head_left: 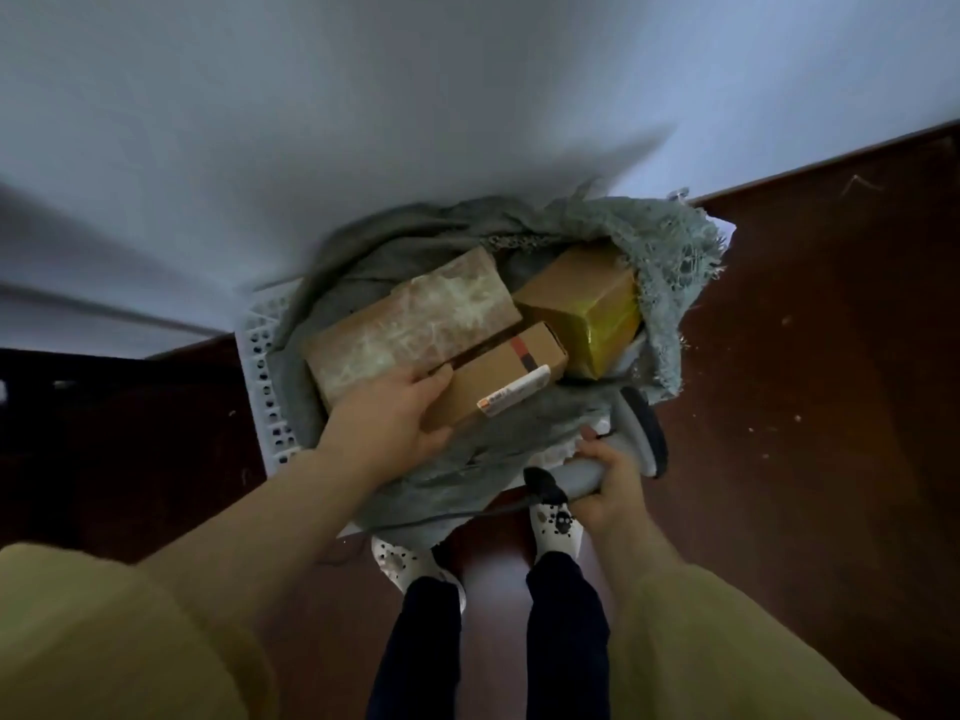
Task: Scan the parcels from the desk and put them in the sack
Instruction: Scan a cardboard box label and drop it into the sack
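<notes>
At the lower left of the frame a tan sleeve (pixel 104 631) leads up a bare forearm to the left hand (pixel 395 415) at centre. Left of the hand, a white crate (pixel 264 379) with a perforated wall stands on the dark floor (pixel 831 356) against the pale wall (pixel 363 96). The grey sack (pixel 670 257) sits in it, its frayed mouth open and spilling over the rim.

The left hand grasps the near end of a small carton (pixel 501 374), fingers curled over the top edge and thumb along the near side. The carton bears a white label on its near edge. It lies in the mouth of the sack, touching a larger taped box (pixel 410 319) on its upper left. Right of both, deeper in the sack, a box wrapped in yellow tape (pixel 592 309) lies tilted.

At lower centre, two white clogs (pixel 558 527) and dark trousers (pixel 431 646) stand just below the sack.

Right of centre, the right hand (pixel 610 483) is clenched round the handle of a grey scanner (pixel 641 433), whose head rises just beside the sack's near right edge. A dark cable (pixel 540 485) leaves the handle's end.
</notes>
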Motion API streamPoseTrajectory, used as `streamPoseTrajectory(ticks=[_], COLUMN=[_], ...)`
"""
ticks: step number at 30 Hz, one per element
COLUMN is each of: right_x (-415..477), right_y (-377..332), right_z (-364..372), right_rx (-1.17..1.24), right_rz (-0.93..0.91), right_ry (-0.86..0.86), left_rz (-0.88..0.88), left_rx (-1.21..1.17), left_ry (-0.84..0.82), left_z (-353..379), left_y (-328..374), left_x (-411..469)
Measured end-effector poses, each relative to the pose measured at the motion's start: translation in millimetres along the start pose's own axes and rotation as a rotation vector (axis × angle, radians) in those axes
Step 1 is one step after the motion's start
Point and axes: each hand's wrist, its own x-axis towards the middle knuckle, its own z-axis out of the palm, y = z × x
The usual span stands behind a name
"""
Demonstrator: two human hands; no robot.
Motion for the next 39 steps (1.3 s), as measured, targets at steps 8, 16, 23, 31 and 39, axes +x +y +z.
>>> streamPoseTrajectory(ticks=[8, 16, 23, 31, 39], right_x=[44, -7, 8, 60, 26], right_y=[5, 20, 2, 19, 17], right_z=[3, -60, -34, -23, -39], right_rx=[0.061, 0.173, 0.107, 0.143, 0.197], right_rz=[-0.031, -0.018, 0.029, 0.025, -0.08], right_ry=[-0.103, 0.013, -0.149, -0.076, -0.024], left_rz=[0.071, 0.08, 0.057, 0.064, 0.043], left_rx=[0.057, 0.086, 0.123, 0.138, 0.138], left_ry=[0.015, -0.061, -0.086, -0.047, -0.099], left_z=[30, 24, 30, 44, 39], left_y=[-2, 28, 33, 21, 32], left_x=[22, 28, 40, 42, 41])
